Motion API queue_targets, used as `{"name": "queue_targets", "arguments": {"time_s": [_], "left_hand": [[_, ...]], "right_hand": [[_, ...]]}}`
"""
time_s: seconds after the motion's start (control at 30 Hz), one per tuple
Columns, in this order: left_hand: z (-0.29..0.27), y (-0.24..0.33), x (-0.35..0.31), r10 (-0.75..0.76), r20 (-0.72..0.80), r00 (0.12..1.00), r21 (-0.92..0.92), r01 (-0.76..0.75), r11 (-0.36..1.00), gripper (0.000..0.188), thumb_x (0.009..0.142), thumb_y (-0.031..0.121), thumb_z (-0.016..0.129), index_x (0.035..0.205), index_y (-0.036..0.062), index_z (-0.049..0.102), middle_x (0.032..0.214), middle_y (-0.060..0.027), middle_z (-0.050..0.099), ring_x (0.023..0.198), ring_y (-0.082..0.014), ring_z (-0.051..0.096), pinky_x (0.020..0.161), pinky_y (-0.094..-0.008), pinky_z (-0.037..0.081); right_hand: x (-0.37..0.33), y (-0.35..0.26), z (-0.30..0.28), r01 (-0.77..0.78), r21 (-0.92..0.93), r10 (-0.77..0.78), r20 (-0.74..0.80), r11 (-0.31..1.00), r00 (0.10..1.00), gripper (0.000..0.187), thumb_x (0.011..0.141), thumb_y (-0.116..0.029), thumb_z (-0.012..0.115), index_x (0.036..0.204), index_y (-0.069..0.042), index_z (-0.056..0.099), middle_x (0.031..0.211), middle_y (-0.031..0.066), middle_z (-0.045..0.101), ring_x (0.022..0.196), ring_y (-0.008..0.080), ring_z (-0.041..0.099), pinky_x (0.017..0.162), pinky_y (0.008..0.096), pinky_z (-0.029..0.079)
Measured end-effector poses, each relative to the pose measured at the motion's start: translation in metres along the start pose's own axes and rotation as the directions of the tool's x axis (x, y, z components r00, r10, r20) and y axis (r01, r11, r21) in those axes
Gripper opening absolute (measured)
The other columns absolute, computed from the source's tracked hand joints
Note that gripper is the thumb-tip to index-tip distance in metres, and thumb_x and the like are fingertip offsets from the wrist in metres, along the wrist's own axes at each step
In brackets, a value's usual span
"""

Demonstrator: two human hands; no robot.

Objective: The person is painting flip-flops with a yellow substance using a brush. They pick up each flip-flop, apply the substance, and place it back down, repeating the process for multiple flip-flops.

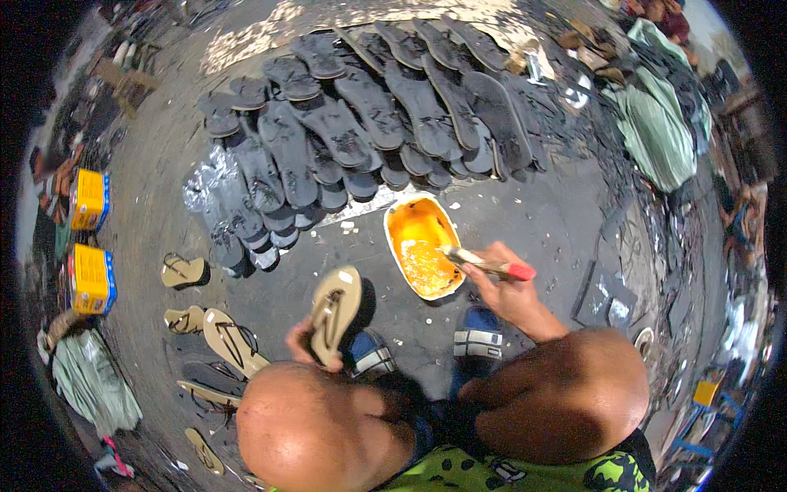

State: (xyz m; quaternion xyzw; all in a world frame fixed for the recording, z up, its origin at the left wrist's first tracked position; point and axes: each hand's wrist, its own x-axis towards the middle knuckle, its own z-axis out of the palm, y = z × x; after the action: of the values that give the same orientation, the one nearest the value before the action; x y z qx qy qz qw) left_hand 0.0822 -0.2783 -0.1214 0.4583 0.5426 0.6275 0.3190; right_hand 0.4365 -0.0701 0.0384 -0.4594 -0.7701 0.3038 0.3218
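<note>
My left hand (303, 343) is closed round the heel end of a tan sandal (337, 305) with dark straps, held tilted up off the ground. My right hand (504, 287) grips a paintbrush (489, 266) whose handle ends in red. The brush's bristles are over the right side of a white tub (391, 238) that holds yellow-orange glue-like stuff. Beyond the tub, dark soles (352, 115) lie in overlapping rows, the ones at the left end looking shiny and wet. Several more tan sandals (233, 340) lie on the ground to the left of my knee.
Two yellow-and-blue boxes (90, 279) stand at the far left, above a pale green sack (94, 381). Another green sack (656, 127) lies at the far right. Dark scraps (605, 295) are scattered on the right. My feet, in blue slippers (478, 334), are just below the tub.
</note>
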Motion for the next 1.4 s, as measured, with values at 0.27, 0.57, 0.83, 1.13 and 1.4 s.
{"name": "queue_targets", "arguments": {"time_s": [0.27, 0.57, 0.83, 1.13, 1.4], "left_hand": [[0.039, 0.033, 0.000, -0.246, 0.098, 0.964, 0.782, 0.078, 0.618, 0.072, 0.072, 0.034, 0.087, 0.127, -0.0009, 0.057, 0.132, -0.0261, 0.054, 0.120, -0.0409, 0.056, 0.104, -0.0451, 0.044], [0.063, 0.135, 0.163, -0.544, -0.003, 0.839, -0.383, 0.502, 0.775, 0.057, 0.095, 0.041, 0.065, 0.133, 0.0002, 0.053, 0.115, -0.0128, 0.067, 0.102, -0.0195, 0.066, 0.091, -0.0318, 0.053], [0.175, 0.173, 0.226, -0.263, 0.060, 0.963, -0.563, 0.250, 0.788, 0.057, 0.096, 0.048, 0.060, 0.130, 0.0026, 0.055, 0.118, -0.0110, 0.068, 0.101, -0.0172, 0.065, 0.092, -0.0324, 0.054], [0.190, 0.180, 0.213, -0.167, 0.045, 0.985, -0.669, 0.153, 0.727, 0.065, 0.098, 0.053, 0.053, 0.139, 0.0034, 0.046, 0.132, -0.0112, 0.060, 0.118, -0.0194, 0.058, 0.107, -0.0373, 0.044], [0.185, 0.191, 0.217, -0.241, 0.211, 0.947, -0.667, 0.319, 0.673, 0.076, 0.096, 0.063, 0.049, 0.144, 0.0049, 0.041, 0.134, -0.0126, 0.058, 0.120, -0.0219, 0.057, 0.108, -0.0375, 0.043]], "right_hand": [[-0.033, 0.018, -0.008, -0.090, -0.350, 0.186, 0.251, 0.933, 0.950, 0.026, 0.086, -0.031, 0.074, 0.091, -0.009, 0.062, 0.082, 0.0141, 0.063, 0.076, 0.0374, 0.065, 0.065, 0.0450, 0.052], [-0.002, -0.009, -0.007, -0.514, 0.440, 0.414, 0.309, 0.736, 0.857, 0.030, 0.091, -0.029, 0.070, 0.107, -0.003, 0.070, 0.100, 0.0077, 0.072, 0.091, 0.0191, 0.068, 0.083, 0.0350, 0.052], [0.079, -0.078, 0.045, -0.212, 0.760, 0.228, 0.085, 0.614, 0.970, 0.030, 0.093, -0.021, 0.070, 0.111, 0.003, 0.069, 0.101, 0.0071, 0.071, 0.095, 0.0143, 0.064, 0.084, 0.0326, 0.049], [0.078, -0.057, 0.032, -0.027, 0.505, 0.098, -0.114, 0.863, 0.989, 0.021, 0.095, -0.018, 0.068, 0.103, 0.001, 0.072, 0.094, 0.0081, 0.070, 0.089, 0.0147, 0.063, 0.080, 0.0344, 0.049], [0.084, -0.069, 0.020, 0.314, 0.341, -0.294, -0.110, 0.886, 0.949, 0.014, 0.088, -0.011, 0.073, 0.098, -0.002, 0.068, 0.086, 0.0082, 0.063, 0.079, 0.0202, 0.058, 0.071, 0.0340, 0.047]]}}
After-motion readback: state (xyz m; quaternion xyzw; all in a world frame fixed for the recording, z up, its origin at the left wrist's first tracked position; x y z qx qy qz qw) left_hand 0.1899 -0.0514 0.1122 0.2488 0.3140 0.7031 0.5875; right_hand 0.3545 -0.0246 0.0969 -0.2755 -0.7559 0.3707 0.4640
